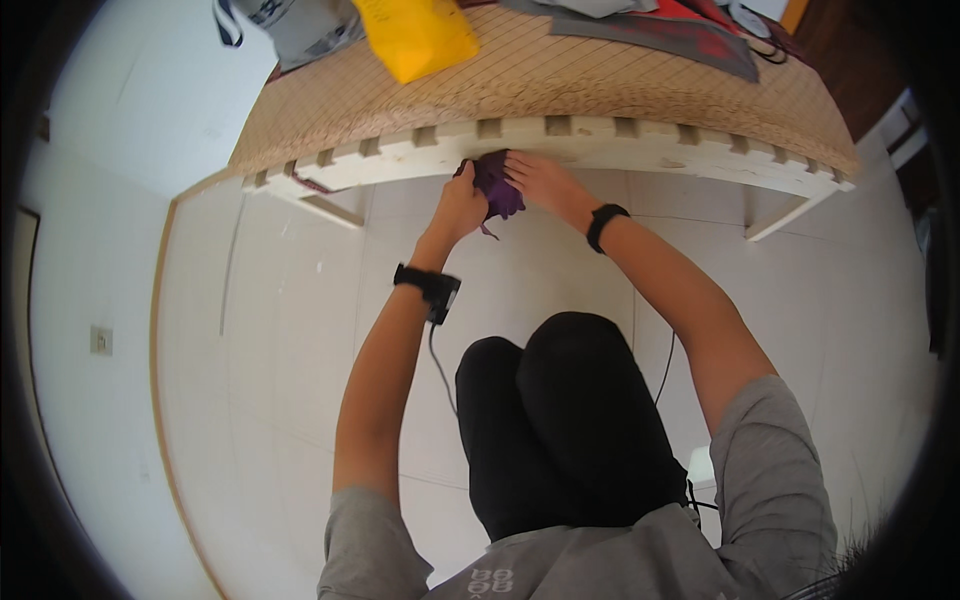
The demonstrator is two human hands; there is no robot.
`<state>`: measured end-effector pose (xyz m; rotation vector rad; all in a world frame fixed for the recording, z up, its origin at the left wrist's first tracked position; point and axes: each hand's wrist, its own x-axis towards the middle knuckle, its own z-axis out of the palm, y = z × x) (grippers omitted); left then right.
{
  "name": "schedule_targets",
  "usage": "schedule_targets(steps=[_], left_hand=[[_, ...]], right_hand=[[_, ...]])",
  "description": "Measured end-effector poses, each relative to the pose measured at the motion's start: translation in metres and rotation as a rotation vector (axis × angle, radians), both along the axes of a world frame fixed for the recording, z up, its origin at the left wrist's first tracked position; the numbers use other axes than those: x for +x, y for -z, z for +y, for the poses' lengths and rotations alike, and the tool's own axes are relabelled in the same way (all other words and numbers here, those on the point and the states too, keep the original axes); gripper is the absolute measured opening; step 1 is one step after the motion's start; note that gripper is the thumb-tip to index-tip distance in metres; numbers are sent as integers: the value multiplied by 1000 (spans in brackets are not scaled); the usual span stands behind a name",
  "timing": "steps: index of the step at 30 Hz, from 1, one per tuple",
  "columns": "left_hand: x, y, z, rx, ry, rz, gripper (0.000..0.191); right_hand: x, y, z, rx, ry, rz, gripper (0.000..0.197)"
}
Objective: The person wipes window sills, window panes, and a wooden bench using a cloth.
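A crumpled dark purple cloth [504, 196] is bunched between my two hands, just in front of the white wooden bed frame's edge [450, 154]. My left hand [461, 201] grips its left side, thumb raised along the fabric. On the cloth's upper right rests my right hand [544, 184], its fingers laid over the fabric; the fingertips' underside is hidden. A thin strip of the cloth hangs below my left hand. Both wrists wear black straps, the left one with a small black box [442, 296] and a cable.
On the tan woven mat [525, 71] over the frame lie a yellow bag [420, 37], a grey bag [311, 30] and a flat grey and red item [660, 37]. Frame legs stand on the tiled floor [285, 337] at left and right. My bent knees [570, 367] are below my hands.
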<state>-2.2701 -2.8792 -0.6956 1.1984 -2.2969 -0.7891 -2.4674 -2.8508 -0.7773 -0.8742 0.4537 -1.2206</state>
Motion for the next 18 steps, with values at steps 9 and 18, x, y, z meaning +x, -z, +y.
schedule_targets(steps=[9, 18], left_hand=[[4, -68, 39, -684, 270, -55, 67], [-40, -57, 25, -838, 420, -187, 71]], right_hand=[[-47, -104, 115, -1097, 892, 2275, 49], [-68, -104, 109, -1054, 1006, 2233, 45]])
